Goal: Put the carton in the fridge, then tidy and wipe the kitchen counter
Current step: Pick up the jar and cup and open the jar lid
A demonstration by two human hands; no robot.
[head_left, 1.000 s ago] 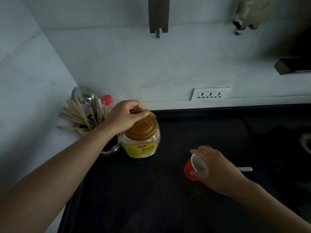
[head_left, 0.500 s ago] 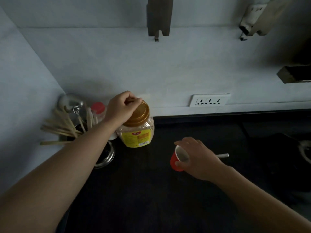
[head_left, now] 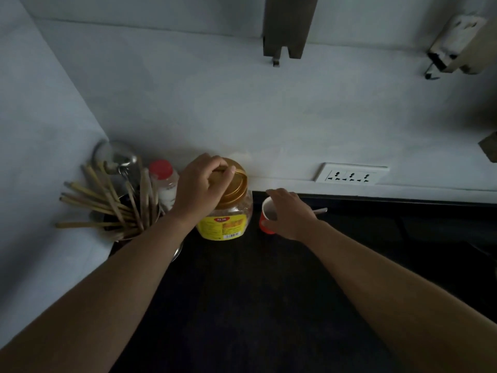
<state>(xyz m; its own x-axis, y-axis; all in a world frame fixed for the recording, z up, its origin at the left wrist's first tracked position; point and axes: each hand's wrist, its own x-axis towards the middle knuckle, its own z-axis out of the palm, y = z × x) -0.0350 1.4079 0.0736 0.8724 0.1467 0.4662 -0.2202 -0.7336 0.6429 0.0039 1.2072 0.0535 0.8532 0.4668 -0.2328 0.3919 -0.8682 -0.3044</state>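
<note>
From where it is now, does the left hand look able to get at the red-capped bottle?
Probably yes. The left hand grips the jar lid, and the red-capped bottle stands just left of it, top exposed. The wooden utensils crowd only its far left side.

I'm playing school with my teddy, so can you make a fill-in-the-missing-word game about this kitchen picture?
1. The left hand rests on the jar's ______ lid.
2. The right hand grips a small ______ paper cup.
3. The jar's label is mostly ______.
4. The small bottle behind the wooden utensils has a ______ cap.

Missing words: gold, red, yellow, red
</note>
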